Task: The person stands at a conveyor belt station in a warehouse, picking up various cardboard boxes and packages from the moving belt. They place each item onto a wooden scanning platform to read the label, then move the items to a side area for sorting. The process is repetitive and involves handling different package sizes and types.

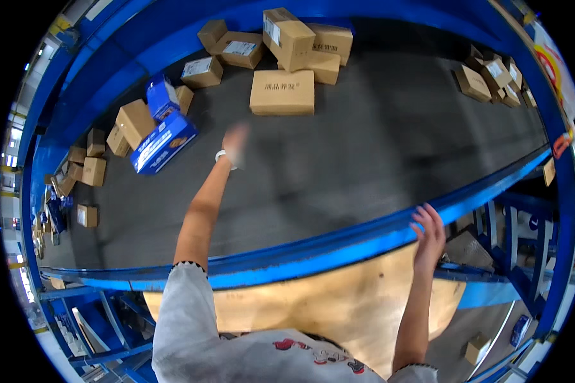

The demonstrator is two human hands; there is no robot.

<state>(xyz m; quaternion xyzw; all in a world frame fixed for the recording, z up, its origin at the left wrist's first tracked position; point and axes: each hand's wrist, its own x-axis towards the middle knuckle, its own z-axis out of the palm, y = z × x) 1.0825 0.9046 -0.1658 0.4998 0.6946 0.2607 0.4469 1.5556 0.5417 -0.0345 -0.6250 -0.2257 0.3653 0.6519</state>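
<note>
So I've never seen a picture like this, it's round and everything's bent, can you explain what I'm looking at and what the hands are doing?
There is no machine here. A person wears a wide fisheye camera on the head, looking down, so the picture is round and straight edges bend near the rim. The two bare arms coming up from the bottom are that person's own.

The dark surface is a wide conveyor belt inside a blue frame. Many cardboard boxes lie on it, mostly along the far edge, such as a flat brown box. A blue box lies to the left.

The left hand stretches out over the belt, blurred, holding nothing that I can see; the blue box and the flat brown box are nearest to it. The right hand rests open on the blue frame. Below the frame is a pale wooden board.
</note>
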